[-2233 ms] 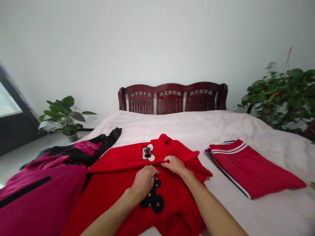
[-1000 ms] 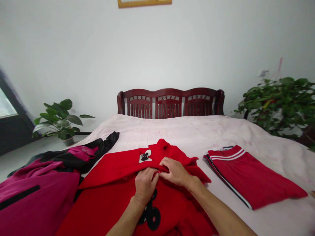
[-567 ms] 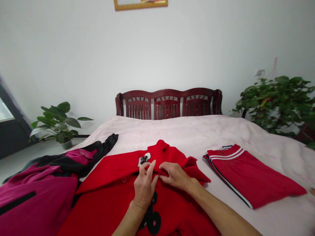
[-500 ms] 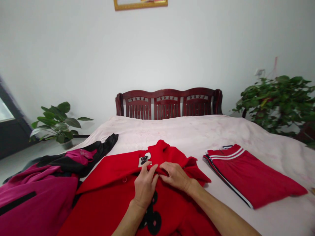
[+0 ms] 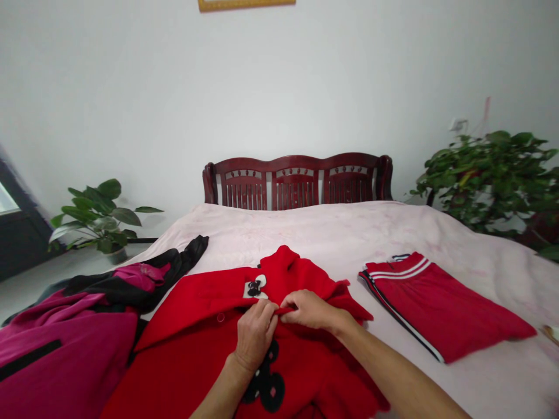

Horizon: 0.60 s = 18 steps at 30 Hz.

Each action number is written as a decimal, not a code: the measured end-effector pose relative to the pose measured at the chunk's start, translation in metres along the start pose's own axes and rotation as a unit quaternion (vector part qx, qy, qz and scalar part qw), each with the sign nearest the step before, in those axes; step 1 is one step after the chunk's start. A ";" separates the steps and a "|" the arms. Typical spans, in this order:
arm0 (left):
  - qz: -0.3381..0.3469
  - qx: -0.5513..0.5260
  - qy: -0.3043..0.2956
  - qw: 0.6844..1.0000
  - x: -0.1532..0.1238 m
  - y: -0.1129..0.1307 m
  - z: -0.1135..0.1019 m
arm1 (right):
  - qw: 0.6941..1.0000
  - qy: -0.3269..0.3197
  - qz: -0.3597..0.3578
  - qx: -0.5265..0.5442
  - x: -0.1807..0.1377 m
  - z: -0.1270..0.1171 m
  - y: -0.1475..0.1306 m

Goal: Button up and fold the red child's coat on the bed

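Observation:
A red coat with black round appliqués lies spread on the bed in front of me, its collar end toward the headboard. A pale label with a dark figure shows inside its neck area. My left hand pinches the coat's front edge near the middle. Right beside it, my right hand grips the same edge between thumb and fingers, with a narrow fold of red cloth between the two hands. Whether a button is under the fingers, I cannot tell.
Folded red trousers with white stripes lie to the right on the pale bedspread. A magenta and black garment is heaped at left. Behind stand a dark wooden headboard and potted plants on both sides.
My left fingers have closed down onto the coat's edge, and a narrow fold now shows between my hands. The view has shifted slightly.

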State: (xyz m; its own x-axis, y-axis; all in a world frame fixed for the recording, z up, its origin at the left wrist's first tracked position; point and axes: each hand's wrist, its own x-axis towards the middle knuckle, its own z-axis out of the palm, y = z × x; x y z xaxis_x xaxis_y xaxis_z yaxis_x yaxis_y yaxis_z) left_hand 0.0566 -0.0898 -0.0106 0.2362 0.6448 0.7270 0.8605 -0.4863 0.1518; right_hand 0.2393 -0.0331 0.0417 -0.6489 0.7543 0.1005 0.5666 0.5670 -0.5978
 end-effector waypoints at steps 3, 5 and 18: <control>0.009 -0.005 -0.023 1.000 0.000 0.001 -0.005 | 1.000 -0.011 0.004 -0.024 0.001 0.003 0.000; 0.007 -0.013 -0.049 0.999 0.000 0.001 -0.010 | 0.997 0.033 -0.001 -0.068 -0.001 0.007 -0.001; -0.037 0.026 -0.094 0.995 -0.006 0.008 -0.002 | 0.963 0.113 0.014 -0.244 -0.006 0.034 -0.009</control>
State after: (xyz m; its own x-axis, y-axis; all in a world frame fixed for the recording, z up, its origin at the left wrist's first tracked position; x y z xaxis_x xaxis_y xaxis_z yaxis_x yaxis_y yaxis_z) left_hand 0.0607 -0.0985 -0.0118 0.2474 0.7791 0.5760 0.8997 -0.4054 0.1620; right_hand 0.2209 -0.0542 0.0192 -0.5334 0.7932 0.2938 0.7895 0.5915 -0.1635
